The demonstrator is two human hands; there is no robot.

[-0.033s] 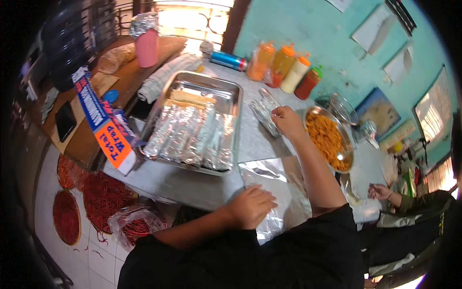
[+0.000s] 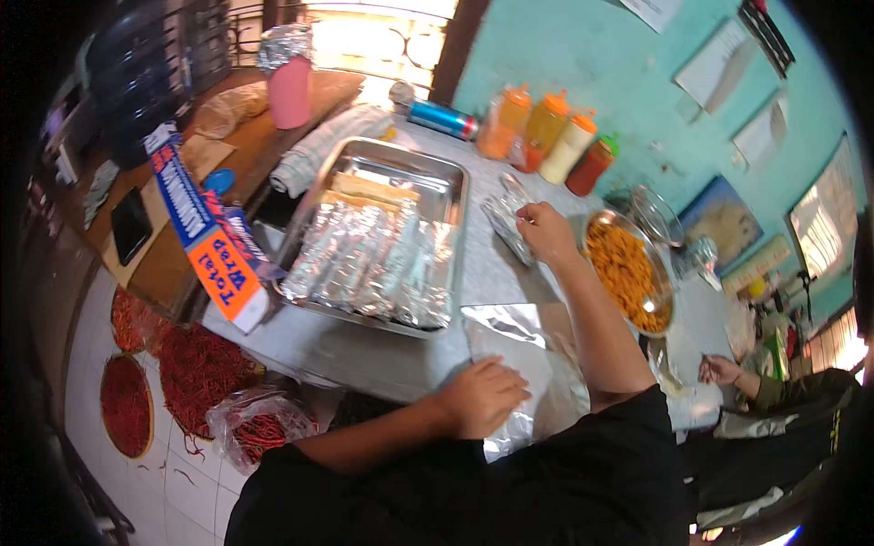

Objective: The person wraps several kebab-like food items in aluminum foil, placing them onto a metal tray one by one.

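My left hand [image 2: 487,396] lies on the near edge of a flat sheet of aluminium foil [image 2: 510,328], its fingers stretched out. My right hand [image 2: 548,229] reaches over the table to a long silver foil piece [image 2: 506,226], at its right edge. The fingers there are bent and pressed together; what they pinch, if anything, is hidden. Left of the sheet stands a steel tray [image 2: 460,196] holding several foil-wrapped rolls [image 2: 373,259] side by side. Behind them in the tray lie bare light-brown pieces [image 2: 373,191]. A metal bowl of orange shredded food [image 2: 624,264] stands right of my right forearm.
A foil-wrap box [image 2: 205,237] juts over the table's left edge. Several squeeze bottles [image 2: 553,146] and a blue can [image 2: 442,118] line the back. A co-worker's hand [image 2: 719,369] is at the right. Baskets of red chillies [image 2: 205,378] sit on the floor at the left.
The whole view has shifted slightly, so everything appears a little further right and down. Both hands keep the same places relative to the foil.
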